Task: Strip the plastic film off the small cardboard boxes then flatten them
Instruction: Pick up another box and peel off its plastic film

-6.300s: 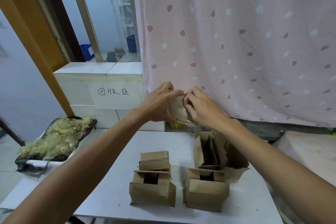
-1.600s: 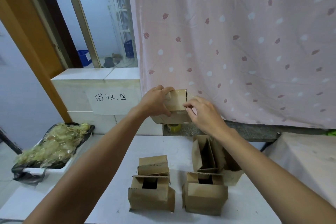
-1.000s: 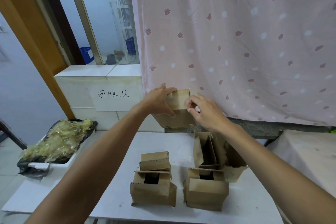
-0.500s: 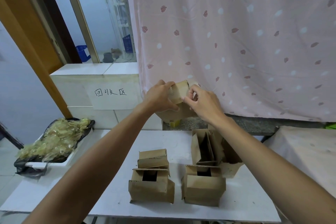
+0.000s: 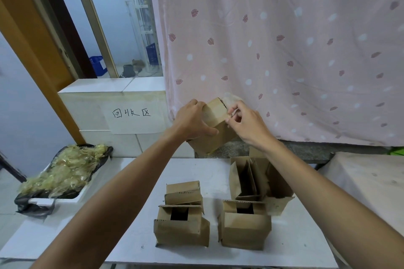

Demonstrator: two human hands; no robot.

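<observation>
One head-worn wide-angle view looks forward and down from the table's [image 5: 131,236] near edge. The left hand [image 5: 192,120] and right hand [image 5: 251,124] sit close, mid-frame, above the far edge, with a curtain [image 5: 284,50] beyond.

The person has two bare arms and two bare hands. The left arm [image 5: 122,192] and the right arm [image 5: 317,192] show only skin, from the near edge of the white table [image 5: 207,170] all the way to the wrists past its far edge. Both arms are long and thin. They look much thicker over the near side of the table. On the left hand [image 5: 192,120] the back can be seen, with bumpy knuckles and a long thumb. The right hand [image 5: 249,124] has short fingernails [image 5: 227,119].
</observation>
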